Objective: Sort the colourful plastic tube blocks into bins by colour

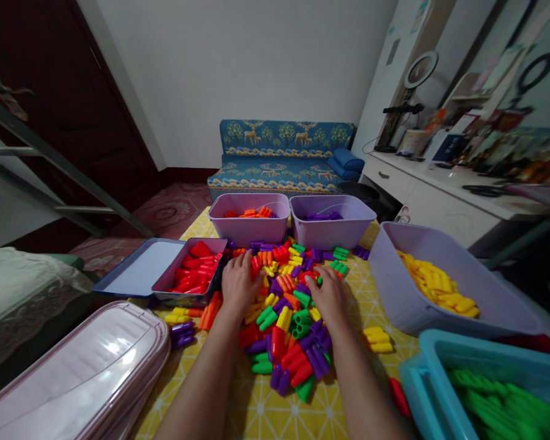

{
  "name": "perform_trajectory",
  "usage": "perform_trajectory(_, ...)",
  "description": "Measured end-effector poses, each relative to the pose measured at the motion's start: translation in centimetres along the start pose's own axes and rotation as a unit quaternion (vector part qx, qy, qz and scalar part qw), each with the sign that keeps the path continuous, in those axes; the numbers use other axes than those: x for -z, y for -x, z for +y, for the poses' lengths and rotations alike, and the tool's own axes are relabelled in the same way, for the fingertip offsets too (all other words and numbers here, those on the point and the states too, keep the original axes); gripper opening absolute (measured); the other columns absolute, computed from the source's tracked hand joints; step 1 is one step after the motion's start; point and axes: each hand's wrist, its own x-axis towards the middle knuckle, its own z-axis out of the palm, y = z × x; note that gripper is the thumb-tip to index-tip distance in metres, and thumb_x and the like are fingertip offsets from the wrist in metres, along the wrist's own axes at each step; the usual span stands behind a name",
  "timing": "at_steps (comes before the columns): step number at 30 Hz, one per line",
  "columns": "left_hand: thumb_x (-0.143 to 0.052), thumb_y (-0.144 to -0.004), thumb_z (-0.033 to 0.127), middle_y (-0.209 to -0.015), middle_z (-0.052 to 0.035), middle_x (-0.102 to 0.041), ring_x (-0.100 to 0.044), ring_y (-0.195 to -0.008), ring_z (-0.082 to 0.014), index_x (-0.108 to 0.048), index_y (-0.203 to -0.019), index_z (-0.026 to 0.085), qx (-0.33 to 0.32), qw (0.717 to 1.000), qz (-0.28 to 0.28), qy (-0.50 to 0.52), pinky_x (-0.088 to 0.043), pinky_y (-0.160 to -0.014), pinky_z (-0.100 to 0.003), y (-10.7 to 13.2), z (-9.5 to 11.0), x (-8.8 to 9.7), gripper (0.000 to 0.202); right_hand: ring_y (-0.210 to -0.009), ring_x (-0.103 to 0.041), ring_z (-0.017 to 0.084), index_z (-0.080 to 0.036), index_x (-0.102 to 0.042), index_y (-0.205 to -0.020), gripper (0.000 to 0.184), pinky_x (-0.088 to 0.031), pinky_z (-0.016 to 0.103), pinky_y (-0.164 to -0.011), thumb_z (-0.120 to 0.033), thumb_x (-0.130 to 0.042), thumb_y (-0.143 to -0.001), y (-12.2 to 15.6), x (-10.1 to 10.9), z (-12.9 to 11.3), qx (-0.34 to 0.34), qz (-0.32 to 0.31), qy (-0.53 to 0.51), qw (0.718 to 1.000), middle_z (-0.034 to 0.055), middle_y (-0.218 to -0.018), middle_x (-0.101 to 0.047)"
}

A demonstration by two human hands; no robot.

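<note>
A mixed heap of plastic tube-shaped pieces in red, orange, yellow, green and purple covers the middle of the table. At its left side, my left hand has its thumb and fingers about a red plastic piece. My right hand reaches into the heap's right side, thumb apart from the fingers, close to small red and green pieces. Its fingertips are partly hidden among them. Just left of my left hand, a tin box with its lid open holds red pieces.
Two lilac bins at the back hold orange pieces and purple pieces. On the right, a lilac bin contains yellow pieces and a turquoise bin green ones. Stacked pink lids lie front left. A blue sofa stands behind.
</note>
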Motion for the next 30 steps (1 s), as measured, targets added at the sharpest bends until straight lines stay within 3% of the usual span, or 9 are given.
perform_trajectory(4,-0.053,-0.087,0.041,-0.114,-0.0138,-0.063,-0.062,-0.101,-0.0277,-0.059,-0.124,0.018,0.015,0.997,-0.078,-0.012,-0.045,-0.09,-0.039,0.3,0.5,-0.1,0.044,-0.109,-0.057,0.023,-0.016,-0.064,-0.112,0.036,-0.042,0.033,-0.096,-0.04,-0.054,-0.086,0.2,-0.1,-0.3,-0.007,-0.024,0.009,1.0,0.0128,-0.117,-0.057)
perform_trajectory(10,-0.058,-0.084,0.032,-0.103,-0.0091,-0.066,-0.065,-0.091,-0.0202,-0.066,-0.11,0.017,0.032,0.984,-0.086,0.15,-0.048,-0.078,-0.028,0.5,0.9,-0.5,0.031,-0.108,-0.057,0.025,-0.021,-0.065,-0.109,0.033,-0.043,0.036,-0.096,-0.04,-0.059,-0.082,0.2,-0.1,-0.2,-0.004,-0.027,-0.015,1.0,0.0117,-0.113,-0.057)
perform_trajectory(14,-0.059,-0.08,0.024,-0.081,-0.0032,-0.071,-0.066,-0.075,-0.016,-0.066,-0.109,0.016,-0.001,0.946,-0.131,0.297,-0.049,-0.069,-0.025,0.6,2.2,-0.8,0.03,-0.109,-0.056,0.025,-0.022,-0.065,-0.109,0.033,-0.044,0.038,-0.096,-0.037,-0.061,-0.08,0.1,-0.1,0.0,0.001,-0.026,-0.047,0.999,0.0113,-0.115,-0.057)
perform_trajectory(18,-0.059,-0.081,0.029,-0.089,-0.0067,-0.073,-0.067,-0.079,-0.0163,-0.068,-0.105,0.014,-0.003,0.909,-0.116,0.401,-0.05,-0.069,-0.024,0.3,2.2,-0.7,0.03,-0.111,-0.056,0.024,-0.021,-0.065,-0.107,0.031,-0.043,0.037,-0.098,-0.034,-0.061,-0.08,0.0,-0.2,0.2,0.008,-0.034,-0.069,0.997,0.0116,-0.115,-0.058)
perform_trajectory(22,-0.063,-0.077,0.033,-0.087,-0.0051,-0.073,-0.067,-0.076,-0.0165,-0.072,-0.096,0.019,0.003,0.953,-0.093,0.289,-0.048,-0.065,-0.023,-0.4,0.4,2.3,0.026,-0.108,-0.058,0.022,-0.023,-0.065,-0.105,0.028,-0.044,0.036,-0.097,-0.035,-0.062,-0.079,-0.2,0.4,0.0,0.013,-0.042,-0.083,0.996,0.0083,-0.111,-0.061)
perform_trajectory(24,-0.069,-0.071,0.039,-0.086,-0.0047,-0.073,-0.067,-0.073,-0.0173,-0.072,-0.099,0.022,-0.012,0.964,-0.167,0.208,-0.046,-0.06,-0.022,-0.5,-0.8,4.4,0.033,-0.107,-0.059,0.023,-0.022,-0.065,-0.108,0.034,-0.045,0.037,-0.096,-0.04,-0.062,-0.079,-0.2,1.1,-0.3,0.008,-0.065,-0.076,0.995,0.0092,-0.112,-0.062)
perform_trajectory(26,-0.074,-0.064,0.041,-0.084,-0.0041,-0.073,-0.067,-0.071,-0.0178,-0.072,-0.104,0.024,-0.021,0.953,-0.254,0.164,-0.045,-0.059,-0.021,-0.3,-1.7,6.2,0.044,-0.11,-0.059,0.026,-0.02,-0.064,-0.112,0.045,-0.045,0.039,-0.095,-0.049,-0.062,-0.078,-0.2,1.9,-0.7,0.001,-0.089,-0.056,0.994,0.0114,-0.117,-0.061)
perform_trajectory(28,-0.077,-0.058,0.038,-0.084,-0.0037,-0.074,-0.068,-0.071,-0.0184,-0.071,-0.108,0.025,-0.022,0.94,-0.313,0.134,-0.046,-0.061,-0.022,0.1,-2.1,6.9,0.052,-0.113,-0.057,0.029,-0.02,-0.063,-0.116,0.054,-0.044,0.042,-0.095,-0.055,-0.063,-0.075,-0.1,2.4,-1.0,-0.002,-0.107,-0.029,0.994,0.0131,-0.122,-0.06)
perform_trajectory(30,-0.08,-0.053,0.032,-0.09,-0.005,-0.074,-0.068,-0.078,-0.0208,-0.069,-0.112,0.025,-0.024,0.938,-0.33,0.108,-0.047,-0.067,-0.023,0.5,-1.7,6.7,0.06,-0.115,-0.056,0.032,-0.021,-0.062,-0.118,0.061,-0.044,0.044,-0.095,-0.059,-0.066,-0.071,0.0,2.5,-1.0,-0.003,-0.119,-0.004,0.993,0.0145,-0.125,-0.058)
